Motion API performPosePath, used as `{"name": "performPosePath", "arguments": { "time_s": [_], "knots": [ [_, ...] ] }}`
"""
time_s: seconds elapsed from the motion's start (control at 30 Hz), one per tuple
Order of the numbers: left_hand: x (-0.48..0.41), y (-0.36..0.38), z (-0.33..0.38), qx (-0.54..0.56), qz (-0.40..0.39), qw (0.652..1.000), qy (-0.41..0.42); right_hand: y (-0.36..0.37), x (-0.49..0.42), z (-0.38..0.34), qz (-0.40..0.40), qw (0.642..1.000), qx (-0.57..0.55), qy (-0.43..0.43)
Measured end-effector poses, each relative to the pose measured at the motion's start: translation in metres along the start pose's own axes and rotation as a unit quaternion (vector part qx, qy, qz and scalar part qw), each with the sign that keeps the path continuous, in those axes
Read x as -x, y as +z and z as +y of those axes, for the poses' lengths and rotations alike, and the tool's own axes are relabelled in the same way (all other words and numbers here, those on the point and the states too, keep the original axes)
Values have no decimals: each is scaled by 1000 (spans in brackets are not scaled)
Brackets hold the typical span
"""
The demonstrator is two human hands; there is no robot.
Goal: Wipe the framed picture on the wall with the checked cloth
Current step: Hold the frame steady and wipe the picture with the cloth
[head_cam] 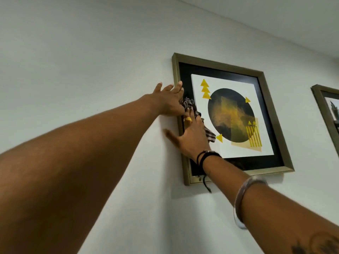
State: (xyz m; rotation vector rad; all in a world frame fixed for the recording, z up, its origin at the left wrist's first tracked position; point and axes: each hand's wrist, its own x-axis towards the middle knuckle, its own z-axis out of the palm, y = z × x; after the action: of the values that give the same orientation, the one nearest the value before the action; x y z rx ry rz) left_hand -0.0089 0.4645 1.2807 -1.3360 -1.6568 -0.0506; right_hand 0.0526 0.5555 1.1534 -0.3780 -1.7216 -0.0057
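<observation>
**Framed picture under my cloth**

Framed picture hangs flat on the white wall, above my head, its long sides running up and down and its glass facing into the room. The frame is a dull gold metal-look moulding, with a black mat and a white print of a dark circle and yellow triangles. My right hand lies flat on the left part of the glass and presses the checked cloth against it; the soft, crumpled cloth shows above and beside my fingers. My left hand, fingers spread apart, rests on the left edge of the frame, holding nothing. My right arm covers the lower left corner. A second frame hangs further right.
</observation>
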Motion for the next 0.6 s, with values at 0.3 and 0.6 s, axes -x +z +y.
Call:
{"name": "performPosePath", "arguments": {
  "time_s": [0.3, 0.6],
  "knots": [
    [5, 4, 3, -76, 9, 997, 11, 9, 111, 40, -28, 998, 13, -54],
    [3, 9, 0, -55, 18, 998, 7, -8, 147, 109, -10, 978, 143, -154]
  ]
}}
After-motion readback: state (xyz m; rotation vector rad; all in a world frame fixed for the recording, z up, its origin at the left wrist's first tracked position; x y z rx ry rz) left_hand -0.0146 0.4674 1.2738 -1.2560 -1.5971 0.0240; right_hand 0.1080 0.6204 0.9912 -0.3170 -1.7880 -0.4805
